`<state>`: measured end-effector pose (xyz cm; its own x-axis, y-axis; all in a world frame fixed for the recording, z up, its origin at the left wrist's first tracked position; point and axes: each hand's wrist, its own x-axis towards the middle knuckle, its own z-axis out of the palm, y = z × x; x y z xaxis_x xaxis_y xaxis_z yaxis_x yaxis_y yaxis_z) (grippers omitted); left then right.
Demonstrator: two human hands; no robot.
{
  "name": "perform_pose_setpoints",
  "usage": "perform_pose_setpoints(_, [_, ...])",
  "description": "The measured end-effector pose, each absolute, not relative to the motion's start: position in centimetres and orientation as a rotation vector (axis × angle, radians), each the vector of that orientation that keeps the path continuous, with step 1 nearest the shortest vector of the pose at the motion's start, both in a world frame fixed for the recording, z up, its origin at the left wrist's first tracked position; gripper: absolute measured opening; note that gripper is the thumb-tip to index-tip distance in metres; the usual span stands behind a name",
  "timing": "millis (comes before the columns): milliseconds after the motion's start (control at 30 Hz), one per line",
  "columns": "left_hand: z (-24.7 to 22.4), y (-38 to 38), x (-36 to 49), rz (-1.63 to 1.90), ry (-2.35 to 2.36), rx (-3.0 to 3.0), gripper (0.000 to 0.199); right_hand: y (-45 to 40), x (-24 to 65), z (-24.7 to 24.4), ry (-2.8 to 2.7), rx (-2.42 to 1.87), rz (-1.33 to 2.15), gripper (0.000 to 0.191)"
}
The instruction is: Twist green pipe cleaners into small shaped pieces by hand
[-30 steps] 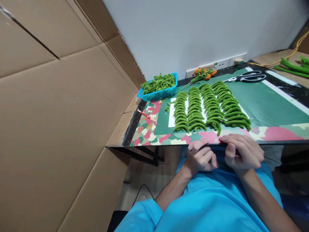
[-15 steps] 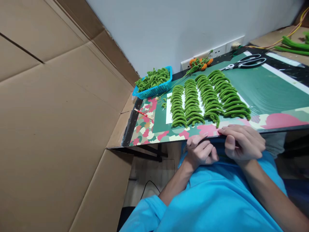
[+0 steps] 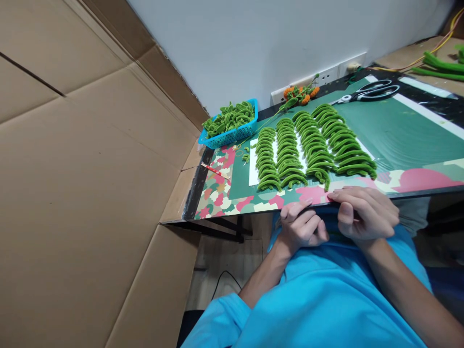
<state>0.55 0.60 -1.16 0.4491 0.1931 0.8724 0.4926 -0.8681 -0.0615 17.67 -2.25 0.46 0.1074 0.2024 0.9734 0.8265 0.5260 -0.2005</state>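
My left hand (image 3: 302, 224) rests at the table's front edge, its fingers curled in and nothing showing in them. Beside it on the right, my right hand (image 3: 366, 212) is loosely closed too, fingertips touching the edge, also with no object visible. The two hands are apart. Just beyond them, curved fuzzy green pipe cleaner pieces (image 3: 315, 142) lie in several neat columns on a white sheet (image 3: 253, 164). The sheet lies on a green mat (image 3: 395, 130) with a pink and green patterned border.
A blue basket (image 3: 232, 135) of green fuzzy pieces stands at the back left, near an orange and green fuzzy plant (image 3: 300, 94). Black-handled scissors (image 3: 377, 92) lie at the back right. A red and white strip (image 3: 215, 170) lies at left, by cardboard walls (image 3: 108, 169).
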Motion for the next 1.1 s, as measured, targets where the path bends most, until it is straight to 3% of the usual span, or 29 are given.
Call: perform_pose_setpoints(1100, [-2.9,0.8,-0.3,-1.288,-0.614,-2.505,0.013,-2.1,17.6,0.8,-1.400,-0.968,-0.579,0.016])
